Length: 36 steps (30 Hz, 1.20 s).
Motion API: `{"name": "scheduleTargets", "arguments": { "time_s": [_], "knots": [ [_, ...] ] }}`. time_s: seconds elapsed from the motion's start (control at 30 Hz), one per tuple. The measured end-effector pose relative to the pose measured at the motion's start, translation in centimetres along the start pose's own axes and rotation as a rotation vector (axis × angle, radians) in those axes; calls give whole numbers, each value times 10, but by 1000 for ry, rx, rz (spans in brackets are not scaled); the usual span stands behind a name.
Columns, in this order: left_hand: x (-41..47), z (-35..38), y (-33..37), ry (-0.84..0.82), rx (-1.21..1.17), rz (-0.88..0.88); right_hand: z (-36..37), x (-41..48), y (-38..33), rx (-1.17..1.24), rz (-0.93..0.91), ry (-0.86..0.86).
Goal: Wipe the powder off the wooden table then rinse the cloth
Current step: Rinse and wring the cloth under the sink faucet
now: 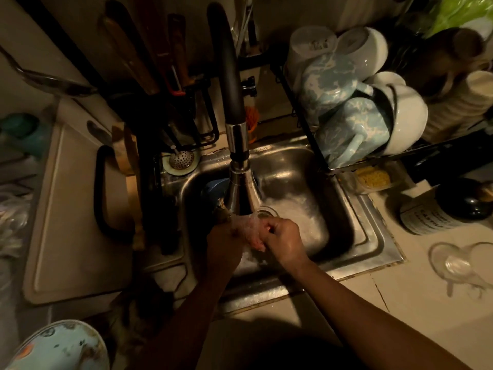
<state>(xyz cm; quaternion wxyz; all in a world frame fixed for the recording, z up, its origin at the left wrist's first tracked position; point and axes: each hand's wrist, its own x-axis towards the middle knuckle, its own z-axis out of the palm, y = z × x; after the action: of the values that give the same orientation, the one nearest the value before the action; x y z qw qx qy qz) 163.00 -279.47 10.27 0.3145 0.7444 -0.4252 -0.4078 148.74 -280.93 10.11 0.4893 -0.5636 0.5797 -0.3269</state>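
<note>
Left hand and right hand both grip cloth under faucet; sink holds water.

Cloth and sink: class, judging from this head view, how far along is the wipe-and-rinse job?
Wiping cannot be checked: no wooden table is in view. In hand: the left hand and right hand both hold the pinkish cloth under the faucet head, over the steel sink, with water running. Left: finishing the rinse.
</note>
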Motion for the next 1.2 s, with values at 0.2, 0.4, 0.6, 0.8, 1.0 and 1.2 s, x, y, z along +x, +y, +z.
{"name": "scheduleTargets", "arguments": {
  "time_s": [0.2,0.4,0.6,0.8,1.0,1.2],
  "knots": [
    [11,0,-12,-15,-110,-44,-5,-4,-3,32,-126,-116],
    [2,6,1,-117,-460,-96,-2,10,25,292,256,123],
    [3,-10,7,-241,-604,-201,-20,5,25,333,218,28],
    [5,-16,19,-443,-372,17,-31,15,9,327,81,-54],
    [10,-11,17,-328,-345,38,-36,18,-10,404,121,-112],
    [14,-10,5,-71,-138,72,-39,26,-14,311,151,-83]
  ]
}}
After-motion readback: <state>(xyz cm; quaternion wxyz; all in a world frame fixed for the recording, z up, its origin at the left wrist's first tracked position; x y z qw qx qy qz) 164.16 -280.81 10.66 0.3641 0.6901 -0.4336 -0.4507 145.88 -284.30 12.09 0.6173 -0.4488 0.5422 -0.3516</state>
